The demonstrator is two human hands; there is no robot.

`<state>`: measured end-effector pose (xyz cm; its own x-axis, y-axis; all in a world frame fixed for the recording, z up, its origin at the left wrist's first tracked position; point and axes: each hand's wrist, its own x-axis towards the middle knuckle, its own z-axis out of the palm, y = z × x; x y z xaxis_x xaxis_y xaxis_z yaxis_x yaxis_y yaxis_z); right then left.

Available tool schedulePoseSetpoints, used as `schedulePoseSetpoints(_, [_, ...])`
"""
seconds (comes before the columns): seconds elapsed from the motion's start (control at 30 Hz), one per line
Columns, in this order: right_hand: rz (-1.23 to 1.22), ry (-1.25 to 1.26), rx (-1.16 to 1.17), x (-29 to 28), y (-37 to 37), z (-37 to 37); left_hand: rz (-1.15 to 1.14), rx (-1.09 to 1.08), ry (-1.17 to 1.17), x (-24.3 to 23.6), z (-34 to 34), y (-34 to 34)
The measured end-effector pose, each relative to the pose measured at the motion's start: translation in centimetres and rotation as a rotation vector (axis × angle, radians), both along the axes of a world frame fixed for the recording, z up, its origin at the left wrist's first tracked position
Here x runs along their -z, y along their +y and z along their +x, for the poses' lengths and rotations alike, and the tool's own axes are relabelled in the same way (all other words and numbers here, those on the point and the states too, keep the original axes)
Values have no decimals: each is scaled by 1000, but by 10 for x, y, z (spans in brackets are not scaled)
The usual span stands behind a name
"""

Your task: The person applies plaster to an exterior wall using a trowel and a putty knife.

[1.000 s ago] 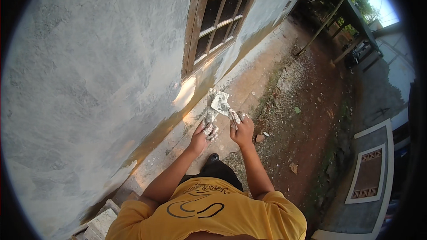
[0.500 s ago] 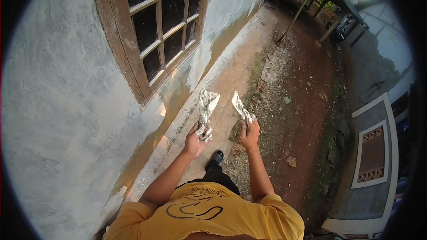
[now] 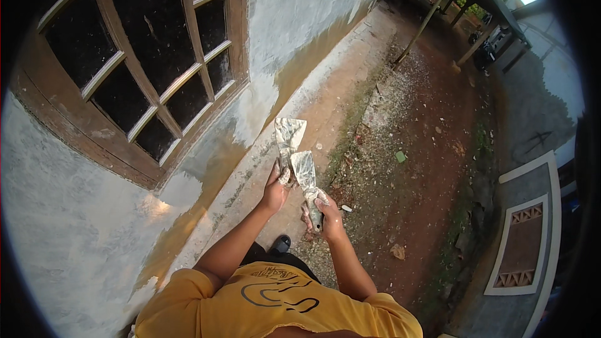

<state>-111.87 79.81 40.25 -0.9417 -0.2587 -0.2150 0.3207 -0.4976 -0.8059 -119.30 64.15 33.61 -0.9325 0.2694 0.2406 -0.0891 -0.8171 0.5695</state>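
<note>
My left hand (image 3: pixel 275 189) is closed on the handle of a putty knife (image 3: pixel 290 133), its wide blade smeared with pale putty and pointing away from me. In my right hand (image 3: pixel 325 216) is a second putty knife (image 3: pixel 303 169), also coated in whitish paste. Its blade lies close beside the handle of the left one, and overlaps it from this angle; whether they touch I cannot tell. Putty clings to the fingers of both hands.
On my left runs a grey-white skim-coated wall (image 3: pixel 75 213) with a brown wooden window (image 3: pixel 150 75). A concrete walkway (image 3: pixel 338 94) lies along its base, beside a reddish dirt path (image 3: pixel 432 181). A thin pole (image 3: pixel 432 12) leans farther ahead. A grey wall panel (image 3: pixel 519 238) stands at right.
My right hand has moved left and turned its putty knife so the blade's face shows, close to the left knife. I have advanced along the wall; the window now appears farther left.
</note>
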Motion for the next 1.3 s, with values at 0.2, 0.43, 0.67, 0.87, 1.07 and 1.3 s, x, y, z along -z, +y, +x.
schedulePoseSetpoints(0.2, [-51,-26,-32,3,24,-85,-143,-24,-88,2,-72,34])
schedulePoseSetpoints(0.43, [-64,-53,39,-1,35,-202,-179,-126,3,-5,-188,59])
schedulePoseSetpoints(0.67, [-48,43,90,-17,42,-338,-260,-69,164,-3,-320,56])
schedulePoseSetpoints(0.87, [133,243,158,-6,65,-450,-353,-118,110,-25,-393,60])
schedulePoseSetpoints(1.07, [910,909,130,2,98,-575,-139,-132,-126,-33,-452,73])
schedulePoseSetpoints(1.3, [1231,1605,188,23,124,-725,12,-333,-218,-38,-517,97])
